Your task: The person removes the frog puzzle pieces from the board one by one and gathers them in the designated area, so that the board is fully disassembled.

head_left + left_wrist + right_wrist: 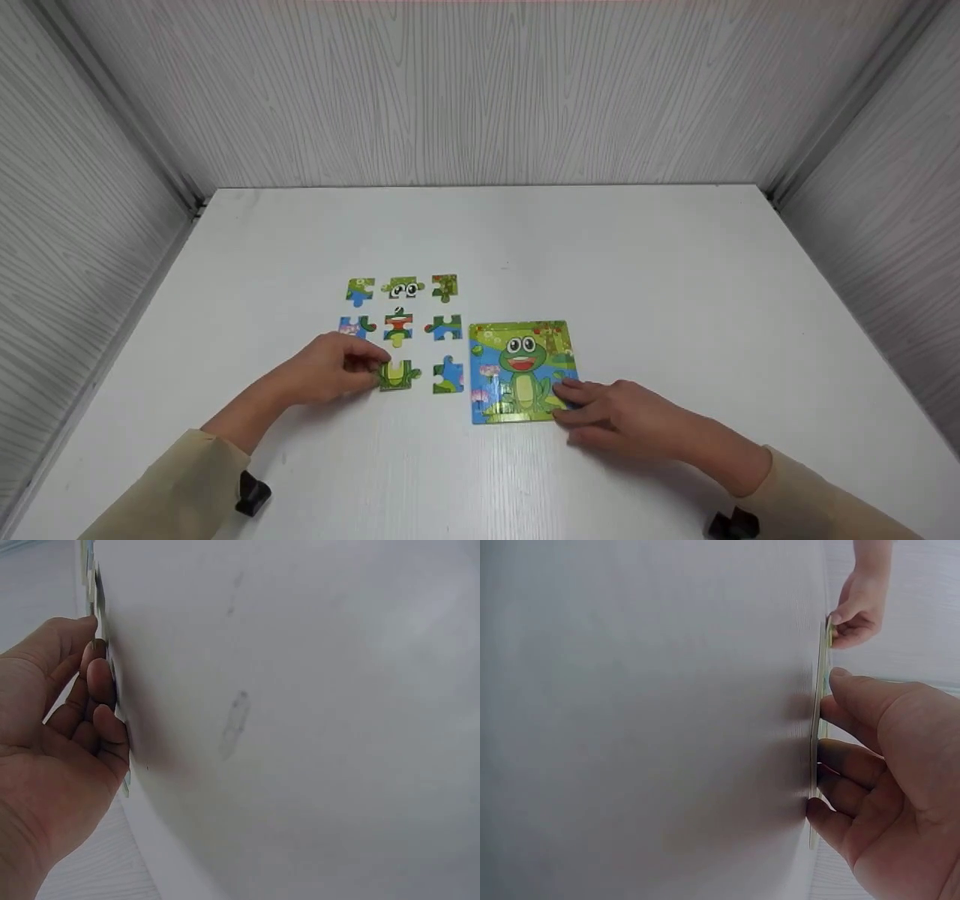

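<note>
My left hand (334, 371) pinches the edge of a jigsaw piece (396, 376) with the frog's yellow belly and green legs, low over the tabletop. In the left wrist view the left hand (60, 712) has thumb and forefinger together on a thin edge. My right hand (626, 416) rests its fingertips on the right edge of a square frog puzzle board (525, 382), which shows the whole frog picture. The right wrist view shows the right hand (900, 765) with loosely bent fingers against the thin board (817, 712). The left palm hides part of the table.
Loose jigsaw pieces lie spaced in rows left of the board: an eyes piece (403, 288), a mouth piece (398, 327), a blue-green corner piece (448, 376) and several others. The white table (675, 285) is bounded by wood-grain panels (480, 97) behind and at both sides.
</note>
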The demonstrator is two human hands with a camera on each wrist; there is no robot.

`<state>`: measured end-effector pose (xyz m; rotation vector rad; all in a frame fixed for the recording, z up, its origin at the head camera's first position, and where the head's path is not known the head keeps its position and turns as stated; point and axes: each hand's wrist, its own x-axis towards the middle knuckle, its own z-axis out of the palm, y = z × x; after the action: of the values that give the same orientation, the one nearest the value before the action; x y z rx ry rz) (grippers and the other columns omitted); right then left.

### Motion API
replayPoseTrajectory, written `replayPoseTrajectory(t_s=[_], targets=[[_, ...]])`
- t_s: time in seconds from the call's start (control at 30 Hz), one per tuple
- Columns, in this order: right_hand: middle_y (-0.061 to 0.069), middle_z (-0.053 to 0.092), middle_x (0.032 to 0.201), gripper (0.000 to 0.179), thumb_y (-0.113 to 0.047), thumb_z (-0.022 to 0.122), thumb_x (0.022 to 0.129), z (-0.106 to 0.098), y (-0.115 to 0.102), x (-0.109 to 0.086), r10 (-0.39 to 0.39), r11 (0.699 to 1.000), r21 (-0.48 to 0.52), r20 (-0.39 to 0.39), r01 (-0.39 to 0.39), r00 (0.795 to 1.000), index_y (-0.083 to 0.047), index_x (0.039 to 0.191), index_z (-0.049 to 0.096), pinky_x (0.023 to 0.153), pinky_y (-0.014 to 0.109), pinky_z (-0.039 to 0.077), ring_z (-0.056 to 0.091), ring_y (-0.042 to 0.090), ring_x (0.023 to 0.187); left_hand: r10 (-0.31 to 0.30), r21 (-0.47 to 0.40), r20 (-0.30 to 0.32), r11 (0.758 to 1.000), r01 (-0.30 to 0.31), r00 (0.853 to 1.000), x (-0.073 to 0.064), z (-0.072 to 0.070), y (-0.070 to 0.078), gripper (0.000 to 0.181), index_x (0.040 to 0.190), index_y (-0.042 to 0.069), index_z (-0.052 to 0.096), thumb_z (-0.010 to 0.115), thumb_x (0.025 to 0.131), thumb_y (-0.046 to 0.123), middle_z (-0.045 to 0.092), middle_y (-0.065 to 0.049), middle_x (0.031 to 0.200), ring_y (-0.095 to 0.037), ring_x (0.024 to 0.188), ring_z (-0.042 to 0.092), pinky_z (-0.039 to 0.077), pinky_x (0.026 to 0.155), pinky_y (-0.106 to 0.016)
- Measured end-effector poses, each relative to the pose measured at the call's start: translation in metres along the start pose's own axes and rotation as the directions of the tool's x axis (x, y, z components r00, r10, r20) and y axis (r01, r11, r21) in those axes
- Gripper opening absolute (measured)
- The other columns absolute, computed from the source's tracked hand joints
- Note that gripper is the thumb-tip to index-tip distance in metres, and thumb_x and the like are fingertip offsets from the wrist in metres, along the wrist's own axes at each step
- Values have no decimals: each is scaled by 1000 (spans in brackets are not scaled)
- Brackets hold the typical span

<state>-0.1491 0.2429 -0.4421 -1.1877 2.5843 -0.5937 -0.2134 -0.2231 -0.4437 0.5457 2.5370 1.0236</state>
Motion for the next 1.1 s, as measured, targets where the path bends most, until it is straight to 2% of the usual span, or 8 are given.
replayPoseTrajectory(t_s=[0.4, 0.7, 0.83, 0.9, 1.1], targets=[[9, 55, 155, 38, -37, 64, 108, 0, -1, -1, 11, 1000, 12, 9, -11, 1000, -18, 139, 72, 103, 58, 51, 51, 31, 144, 18, -17, -5, 1000, -18, 1000, -2, 1, 0, 29, 123, 13, 79, 74, 95, 9, 68, 0, 104, -22, 96, 56, 50, 80, -28], [8, 54, 156, 38, -37, 64, 108, -1, -1, -1, 11, 1000, 7, 9, -11, 1000, -19, 140, 71, 103, 57, 51, 50, 30, 145, 23, 2, -7, 1000, -23, 1000, -1, -3, 4, 29, 125, 12, 77, 75, 96, 13, 67, 0, 105, -21, 96, 57, 51, 82, -29], [7, 54, 156, 39, -38, 64, 107, -2, -2, -2, 30, 999, 17, 20, -30, 999, -19, 141, 71, 104, 58, 51, 50, 30, 146, 46, 7, -16, 999, -46, 999, 5, -4, 18, 29, 126, 10, 76, 75, 97, 15, 67, 1, 101, -22, 95, 58, 51, 78, -30], [7, 53, 157, 39, -38, 65, 107, -2, -3, -2, 42, 999, 19, 25, -42, 999, -19, 141, 71, 104, 58, 50, 49, 29, 146, 80, 13, -8, 997, -80, 997, 11, -1, 29, 30, 127, 10, 76, 75, 98, 17, 68, 2, 100, -21, 94, 59, 51, 78, -32], [7, 52, 158, 39, -36, 66, 107, -2, -3, 0, 44, 999, 23, 35, -45, 998, -19, 142, 70, 105, 58, 49, 48, 29, 147, 175, 42, 51, 983, -177, 983, 30, 16, 66, 37, 130, 12, 75, 80, 96, 23, 71, 0, 108, -18, 99, 62, 54, 85, -38]])
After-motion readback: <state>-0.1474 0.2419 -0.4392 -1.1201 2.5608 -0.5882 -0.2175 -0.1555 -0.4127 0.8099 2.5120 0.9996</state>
